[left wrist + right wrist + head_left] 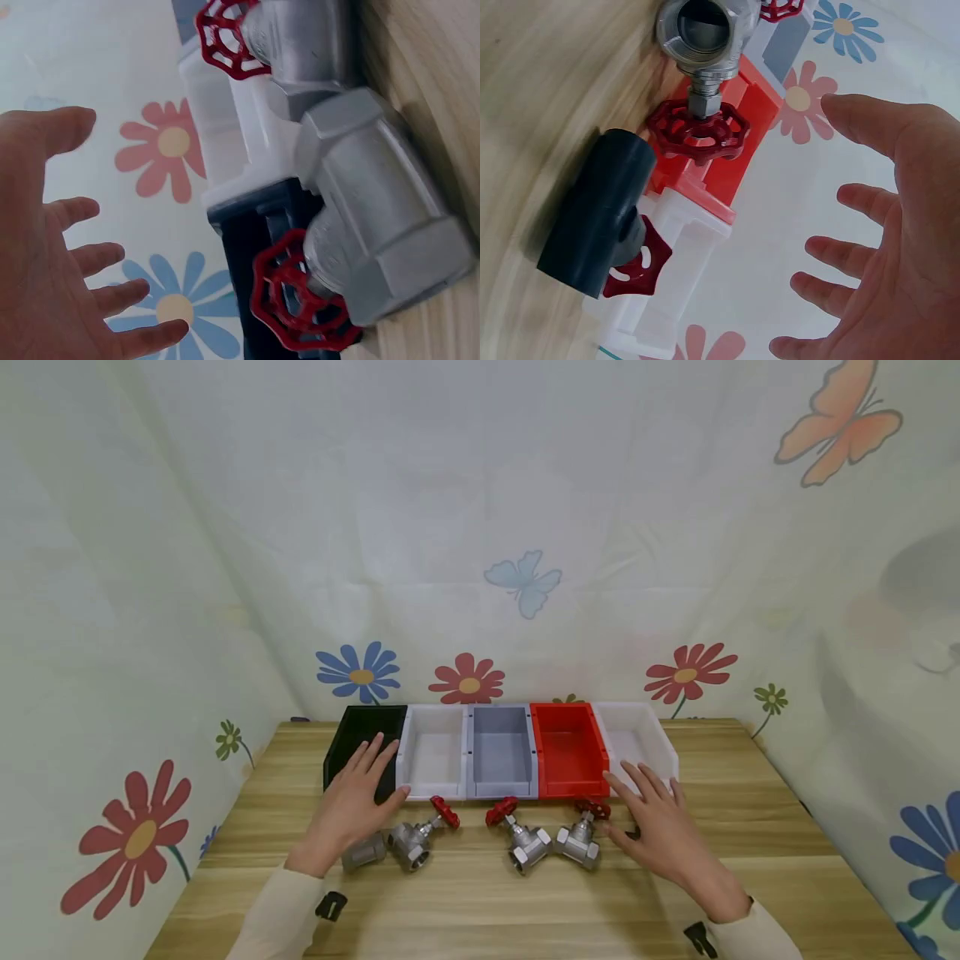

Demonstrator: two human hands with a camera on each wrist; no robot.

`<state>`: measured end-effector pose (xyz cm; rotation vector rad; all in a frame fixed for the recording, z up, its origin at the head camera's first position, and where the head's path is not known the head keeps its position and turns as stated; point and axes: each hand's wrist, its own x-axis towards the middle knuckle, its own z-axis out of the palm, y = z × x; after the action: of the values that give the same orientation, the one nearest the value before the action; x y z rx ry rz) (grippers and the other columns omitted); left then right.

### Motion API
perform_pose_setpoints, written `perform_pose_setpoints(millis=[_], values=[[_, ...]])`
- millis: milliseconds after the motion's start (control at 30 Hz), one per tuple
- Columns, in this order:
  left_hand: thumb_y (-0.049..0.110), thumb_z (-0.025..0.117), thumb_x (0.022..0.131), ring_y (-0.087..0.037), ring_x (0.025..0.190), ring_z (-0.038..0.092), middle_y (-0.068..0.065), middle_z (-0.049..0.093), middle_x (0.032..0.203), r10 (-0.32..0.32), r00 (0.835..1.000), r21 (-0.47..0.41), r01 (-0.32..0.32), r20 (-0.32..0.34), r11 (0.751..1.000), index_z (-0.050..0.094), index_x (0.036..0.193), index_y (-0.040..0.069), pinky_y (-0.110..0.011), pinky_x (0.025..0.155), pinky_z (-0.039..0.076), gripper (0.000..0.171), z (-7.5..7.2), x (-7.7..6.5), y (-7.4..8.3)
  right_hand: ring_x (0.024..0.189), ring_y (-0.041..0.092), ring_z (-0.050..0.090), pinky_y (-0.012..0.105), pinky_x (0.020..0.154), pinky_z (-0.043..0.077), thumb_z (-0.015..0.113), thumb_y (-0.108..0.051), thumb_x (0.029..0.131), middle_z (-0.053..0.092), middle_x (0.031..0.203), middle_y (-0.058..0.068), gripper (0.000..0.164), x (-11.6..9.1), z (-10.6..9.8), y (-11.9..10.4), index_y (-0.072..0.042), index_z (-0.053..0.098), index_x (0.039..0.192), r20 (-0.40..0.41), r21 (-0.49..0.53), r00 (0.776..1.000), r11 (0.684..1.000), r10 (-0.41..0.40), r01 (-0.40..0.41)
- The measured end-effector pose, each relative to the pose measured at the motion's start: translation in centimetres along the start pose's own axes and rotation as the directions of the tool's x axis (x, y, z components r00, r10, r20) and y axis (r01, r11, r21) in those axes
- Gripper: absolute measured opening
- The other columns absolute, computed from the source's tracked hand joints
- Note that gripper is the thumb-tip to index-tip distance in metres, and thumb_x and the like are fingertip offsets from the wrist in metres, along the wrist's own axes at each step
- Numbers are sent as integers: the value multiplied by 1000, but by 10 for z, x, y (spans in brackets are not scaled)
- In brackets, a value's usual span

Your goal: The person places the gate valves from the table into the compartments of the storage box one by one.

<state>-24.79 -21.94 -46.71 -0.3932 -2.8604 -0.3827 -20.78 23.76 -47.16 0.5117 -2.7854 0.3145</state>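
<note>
My left hand (352, 814) is held over the left end of a row of valves, fingers spread, holding nothing. Beneath it a metal valve (364, 852) is partly hidden; its red handwheel (304, 292) shows in the left wrist view. Beside that lies another metal valve (411, 845) with a red handwheel. Two more metal valves, a middle one (529, 847) and one farther right (577, 845), lie toward my right hand (667, 835). That hand also hovers with spread, empty fingers. Mostly hidden below it in the head view is a dark grey valve (600, 214) with a red handle.
Behind the valves stands a row of bins: black (352, 735), white (408, 777), grey (502, 789), red (570, 789) and another white one (637, 735). They sit on a wooden table (480, 910) in front of a flower-printed curtain (420, 527).
</note>
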Motion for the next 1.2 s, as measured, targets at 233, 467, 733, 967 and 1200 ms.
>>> perform_pose_setpoints(millis=[233, 467, 733, 967, 1200], values=[[46, 61, 94, -44, 148, 23, -18, 22, 163, -18, 1000, -16, 17, -21, 1000, 27, 156, 17, -65, 112, 30, 77, 3, 0, -15, 140, 43, 33, 77, 106, 20, 77, -41, 81, 40, 153, 17, 75, -5, 3, 8, -19, 48, 146, 33, 7, 999, 1000, 25, -25], [40, 60, 96, -47, 146, 24, -21, 20, 163, -59, 998, -34, 58, -14, 998, 26, 157, 16, -64, 113, 29, 74, 4, 2, -30, 137, 44, 38, 74, 105, 26, 79, -37, 80, 45, 149, 18, 70, -11, 5, 18, -16, 53, 141, 20, -5, 1000, 1000, 14, -14], [34, 60, 96, -49, 146, 20, -22, 16, 163, -125, 992, -84, 127, 29, 988, 21, 158, 16, -67, 109, 30, 75, 7, 4, -48, 130, 43, 46, 69, 107, 29, 80, -38, 79, 49, 144, 19, 66, -16, 8, 22, -14, 57, 137, 46, -10, 999, 1000, 24, -23], [22, 60, 95, -50, 146, 20, -24, 17, 162, -141, 989, -129, 145, 46, 981, 22, 157, 12, -68, 107, 31, 74, 13, 5, -65, 123, 45, 52, 67, 101, 39, 80, -37, 79, 53, 139, 20, 64, -19, 11, 25, -11, 60, 134, 71, -31, 997, 999, 25, -23], [21, 60, 95, -52, 142, 26, -30, 20, 158, -151, 988, -174, 154, 29, 973, 24, 155, 6, -67, 110, 30, 72, 16, 4, -80, 122, 43, 54, 67, 93, 43, 81, -35, 79, 55, 136, 18, 62, -23, 13, 28, -12, 61, 133, 114, -9, 993, 999, 43, -43]])
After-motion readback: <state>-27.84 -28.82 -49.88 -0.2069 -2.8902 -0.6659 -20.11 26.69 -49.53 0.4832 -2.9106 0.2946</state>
